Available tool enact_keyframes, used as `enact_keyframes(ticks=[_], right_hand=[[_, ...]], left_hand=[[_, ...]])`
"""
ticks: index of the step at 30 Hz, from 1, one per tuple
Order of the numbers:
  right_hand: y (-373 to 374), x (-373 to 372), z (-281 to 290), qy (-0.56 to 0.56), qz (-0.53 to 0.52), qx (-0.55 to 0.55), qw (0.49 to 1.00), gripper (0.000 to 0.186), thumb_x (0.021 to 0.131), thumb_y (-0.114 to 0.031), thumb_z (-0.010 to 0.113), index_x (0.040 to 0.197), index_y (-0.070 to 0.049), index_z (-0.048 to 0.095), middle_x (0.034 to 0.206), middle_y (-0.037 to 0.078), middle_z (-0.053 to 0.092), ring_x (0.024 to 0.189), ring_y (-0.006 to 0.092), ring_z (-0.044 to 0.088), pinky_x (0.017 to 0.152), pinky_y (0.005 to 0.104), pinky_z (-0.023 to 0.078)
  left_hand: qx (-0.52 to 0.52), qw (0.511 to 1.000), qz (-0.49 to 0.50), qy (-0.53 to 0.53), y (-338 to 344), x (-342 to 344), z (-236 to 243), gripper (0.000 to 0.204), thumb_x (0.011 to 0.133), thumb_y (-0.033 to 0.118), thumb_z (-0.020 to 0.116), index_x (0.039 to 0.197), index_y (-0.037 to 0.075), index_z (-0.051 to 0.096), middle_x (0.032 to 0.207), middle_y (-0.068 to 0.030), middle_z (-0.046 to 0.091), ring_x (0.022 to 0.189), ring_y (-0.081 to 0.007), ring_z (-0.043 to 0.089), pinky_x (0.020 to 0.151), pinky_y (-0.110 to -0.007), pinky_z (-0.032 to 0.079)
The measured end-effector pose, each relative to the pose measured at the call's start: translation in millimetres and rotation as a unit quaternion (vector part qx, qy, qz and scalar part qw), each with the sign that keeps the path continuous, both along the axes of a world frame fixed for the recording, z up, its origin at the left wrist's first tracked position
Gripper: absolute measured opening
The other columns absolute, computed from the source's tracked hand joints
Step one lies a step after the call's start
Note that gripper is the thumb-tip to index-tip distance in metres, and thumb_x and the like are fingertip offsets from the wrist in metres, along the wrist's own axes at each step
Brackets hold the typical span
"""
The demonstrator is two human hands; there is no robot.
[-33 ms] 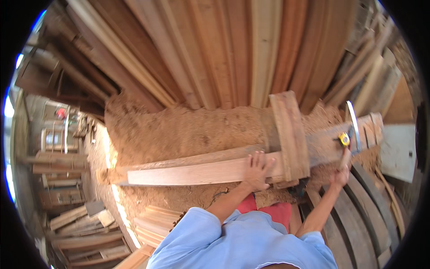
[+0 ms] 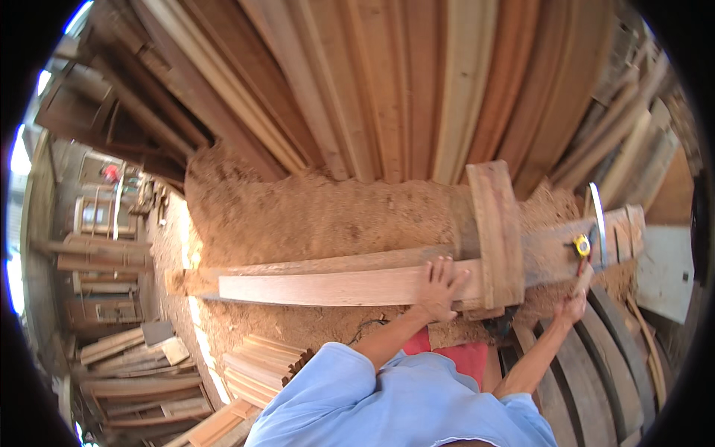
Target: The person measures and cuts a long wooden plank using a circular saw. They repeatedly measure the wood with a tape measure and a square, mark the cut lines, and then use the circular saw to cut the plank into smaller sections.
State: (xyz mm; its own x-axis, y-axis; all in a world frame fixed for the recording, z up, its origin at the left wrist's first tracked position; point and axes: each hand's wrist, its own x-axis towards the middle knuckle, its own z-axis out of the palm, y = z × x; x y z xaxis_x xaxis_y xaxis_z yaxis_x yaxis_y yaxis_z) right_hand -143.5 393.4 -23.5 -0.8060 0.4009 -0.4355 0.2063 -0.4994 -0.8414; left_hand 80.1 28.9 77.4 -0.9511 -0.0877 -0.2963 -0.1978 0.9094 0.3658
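Observation:
My left hand (image 2: 439, 289) lies with fingers spread on a long pale plank (image 2: 320, 287), pressing on its top face near the right end. That plank rests on a rough workbench beam (image 2: 555, 249), and a wide upright board (image 2: 497, 231) crosses the beam beside my hand. My right hand (image 2: 571, 305) is closed around a short pale wooden piece (image 2: 585, 279), at the near edge of the beam. Just beyond it lie a yellow tape measure (image 2: 582, 244) and a thin, light metal strip (image 2: 598, 216) that looks bent. A small dark red item beside the tape is too small to name.
Tall boards (image 2: 417, 89) lean in a row along the far side. Sawdust (image 2: 335, 212) covers the ground around the beam. Dark thick planks (image 2: 592, 357) lie at near right, a stack of light slats (image 2: 261, 365) at near left. A pale panel (image 2: 665, 268) stands at far right.
The whole view has shifted slightly, so the scene sits a little further right. My left hand stays on the plank, and my right hand still grips the wooden piece.

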Motion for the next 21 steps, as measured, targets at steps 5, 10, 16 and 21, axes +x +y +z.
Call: enact_keyframes(ticks=[5, 10, 16, 21], right_hand=[[-214, 21, 86, -0.125, 0.038, -0.047, 0.99, 0.018, 0.104, -0.021, 0.057, 0.114, -0.008, 0.063, 0.093, 0.004, 0.067, 0.078, 0.0167, 0.06, 0.069, 0.0337, 0.052], [-417, 142, 287, 0.23, 0.766, 0.006, 0.601, 0.044, 0.099, -0.022, 0.066, 0.134, 0.003, 0.06, 0.095, 0.009, 0.07, 0.087, 0.0145, 0.064, 0.081, 0.033, 0.053], [-277, 62, 168, 0.081, 0.481, 0.444, 0.751, 0.047, 0.094, -0.025, 0.07, 0.13, 0.003, 0.059, 0.101, 0.016, 0.068, 0.092, 0.024, 0.066, 0.084, 0.0387, 0.052], [-154, 101, 135, -0.102, 0.295, 0.668, 0.675, 0.058, 0.09, -0.028, 0.074, 0.133, 0.004, 0.052, 0.117, 0.023, 0.065, 0.104, 0.0333, 0.065, 0.091, 0.0439, 0.05]], left_hand=[[0.032, 0.999, -0.011, 0.018, -6, 3, -2, 0.121, 0.06, 0.04, 0.087, 0.162, 0.023, 0.025, 0.161, -0.0363, 0.019, 0.151, -0.054, 0.015, 0.12, -0.068, 0.011], [0.124, 0.972, 0.022, 0.198, -5, 34, -98, 0.114, 0.07, 0.041, 0.083, 0.164, 0.022, 0.02, 0.163, -0.0351, 0.014, 0.152, -0.0539, 0.011, 0.12, -0.069, 0.011], [0.072, 0.995, -0.062, -0.043, -12, -9, -4, 0.103, 0.078, 0.047, 0.077, 0.162, 0.017, 0.025, 0.163, -0.0339, 0.018, 0.151, -0.0557, 0.008, 0.118, -0.073, 0.006], [0.06, 0.998, -0.032, -0.012, -9, -5, -11, 0.121, 0.067, 0.052, 0.085, 0.164, 0.02, 0.018, 0.162, -0.0371, 0.011, 0.15, -0.0563, 0.007, 0.117, -0.073, 0.005]])
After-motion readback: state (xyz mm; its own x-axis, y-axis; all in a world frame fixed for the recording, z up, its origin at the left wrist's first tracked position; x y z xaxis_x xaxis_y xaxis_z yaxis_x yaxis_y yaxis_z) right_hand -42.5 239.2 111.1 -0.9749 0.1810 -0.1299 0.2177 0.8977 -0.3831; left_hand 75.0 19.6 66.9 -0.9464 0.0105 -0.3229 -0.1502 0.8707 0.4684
